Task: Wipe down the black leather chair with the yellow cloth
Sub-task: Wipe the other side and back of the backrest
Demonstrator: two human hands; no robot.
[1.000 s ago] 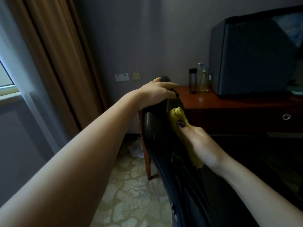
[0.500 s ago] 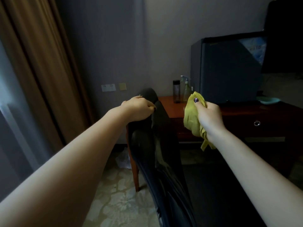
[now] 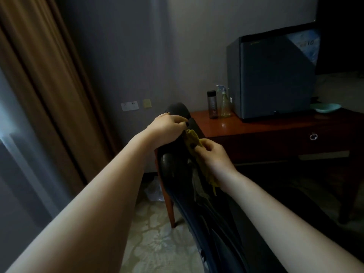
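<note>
From the head camera, the black leather chair [image 3: 175,166] stands in the middle. The left hand [image 3: 167,129] is closed over the chair's top edge. Just beside it, the right hand [image 3: 213,156] grips the bunched yellow cloth [image 3: 192,139] and presses it on the chair's back. A wooden desk [image 3: 256,129] is behind the chair.

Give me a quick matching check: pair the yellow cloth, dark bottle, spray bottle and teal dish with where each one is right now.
Things:
1. yellow cloth
2. dark bottle
3. spray bottle
4. teal dish

Places:
A. on the desk, right of the grey box
B. in the right hand, against the chair
C. beside the grey box
D. leftmost on the desk

Pairs: 1-B, 2-D, 3-C, 4-A
</note>
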